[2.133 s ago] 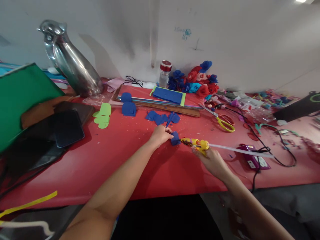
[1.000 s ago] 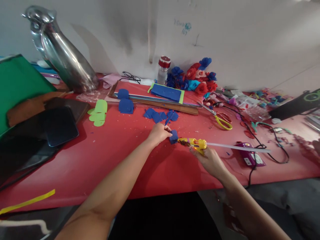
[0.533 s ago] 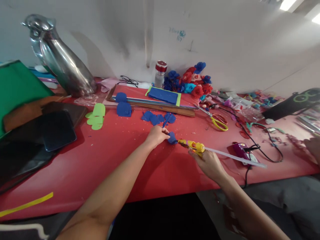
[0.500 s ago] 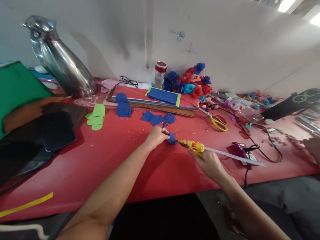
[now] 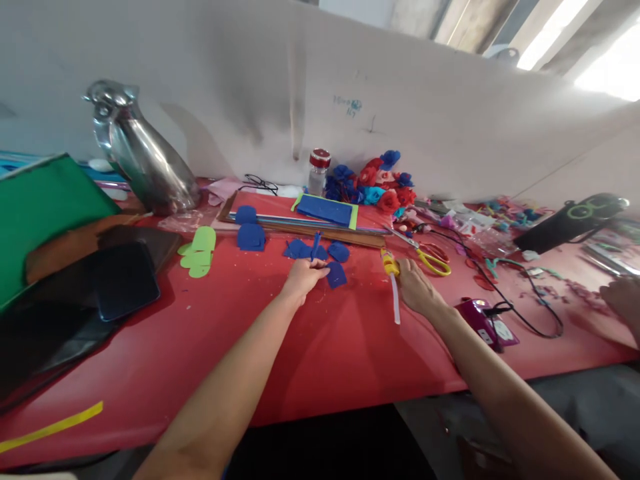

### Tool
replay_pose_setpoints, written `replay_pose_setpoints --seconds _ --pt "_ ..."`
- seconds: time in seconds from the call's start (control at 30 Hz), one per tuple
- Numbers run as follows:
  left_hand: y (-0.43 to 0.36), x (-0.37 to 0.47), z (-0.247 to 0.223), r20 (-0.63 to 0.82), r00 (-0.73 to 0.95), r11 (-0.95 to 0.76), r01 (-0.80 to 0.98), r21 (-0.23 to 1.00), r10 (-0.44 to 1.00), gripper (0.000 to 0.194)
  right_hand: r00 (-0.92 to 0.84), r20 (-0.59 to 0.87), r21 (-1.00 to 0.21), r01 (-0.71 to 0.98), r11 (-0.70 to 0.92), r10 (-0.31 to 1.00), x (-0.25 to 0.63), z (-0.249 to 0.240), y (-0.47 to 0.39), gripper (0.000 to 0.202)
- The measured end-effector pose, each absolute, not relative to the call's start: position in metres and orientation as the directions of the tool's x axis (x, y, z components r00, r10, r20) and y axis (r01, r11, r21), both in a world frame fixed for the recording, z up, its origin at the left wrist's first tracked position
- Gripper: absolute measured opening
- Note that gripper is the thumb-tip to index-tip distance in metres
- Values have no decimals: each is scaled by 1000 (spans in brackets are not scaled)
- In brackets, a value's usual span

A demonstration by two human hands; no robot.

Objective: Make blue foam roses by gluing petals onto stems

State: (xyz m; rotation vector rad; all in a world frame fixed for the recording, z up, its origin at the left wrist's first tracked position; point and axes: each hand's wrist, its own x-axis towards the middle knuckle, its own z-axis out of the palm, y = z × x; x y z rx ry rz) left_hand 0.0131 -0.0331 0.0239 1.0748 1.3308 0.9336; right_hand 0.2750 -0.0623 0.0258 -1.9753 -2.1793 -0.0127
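Observation:
My left hand [image 5: 304,279] is closed, pinching a blue paper petal [image 5: 337,275] by its edge just above the red table. A narrow rolled piece of blue paper [image 5: 317,245] also sticks up from its fingers. My right hand [image 5: 416,285] is wrapped round a yellow hot glue gun [image 5: 389,263], whose nozzle points away from me toward the back. From the gun's rear end a whitish glue stick [image 5: 396,301] extends toward me. Loose blue petals [image 5: 339,251] lie just beyond my left hand.
Scissors [image 5: 433,259] lie beyond my right hand. Paper flowers [image 5: 380,180], a glass bottle [image 5: 319,172] and stacked sheets [image 5: 280,204] are at the back. Green cutouts [image 5: 202,251], a phone [image 5: 127,283] and a metal jug [image 5: 150,157] are left; a purple box [image 5: 486,323] with cables is right. Another person's hand [image 5: 623,300] is far right.
My right hand has drawn the glue gun away from the petal and turned its nozzle from leftward to the back. My left hand has shifted slightly left. The view has tilted up.

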Motion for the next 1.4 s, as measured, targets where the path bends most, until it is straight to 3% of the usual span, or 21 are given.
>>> replay_pose_setpoints --seconds 0.3,0.37,0.43,0.5,0.6,0.73,0.9,1.07,1.4 --pt "-27 -5 40 -234 -51 218 -218 951 971 5 57 -68 -56 997 -61 996 270 29 -44 44" --pt "-25 -6 39 -210 -61 190 -243 951 976 8 97 -46 -85 991 -101 994 260 41 -44 44" --pt "-24 -7 37 -170 -66 149 -243 958 983 11 62 89 -218 975 -41 994 240 53 -41 39" --pt "-23 -7 34 -128 -56 111 -234 966 990 13 -67 217 -447 880 160 974 211 63 -35 33" --pt "-23 -7 32 -89 -11 84 -228 970 996 14 -164 109 -746 638 190 980 167 66 -24 34" --pt "-25 -6 32 -53 17 56 -204 977 998 16 -223 66 -887 433 159 973 139 52 -12 28" --pt "-27 -6 30 28 -90 -37 -104 994 996 13 126 134 -979 173 111 983 147 38 -13 28" --pt "-30 -2 27 27 -21 -29 -103 994 999 26 329 -2 -985 -163 54 944 154 41 -19 38" --pt "-39 13 28 -8 22 10 -94 996 1000 30 388 74 -983 -129 134 919 157 38 -17 43"
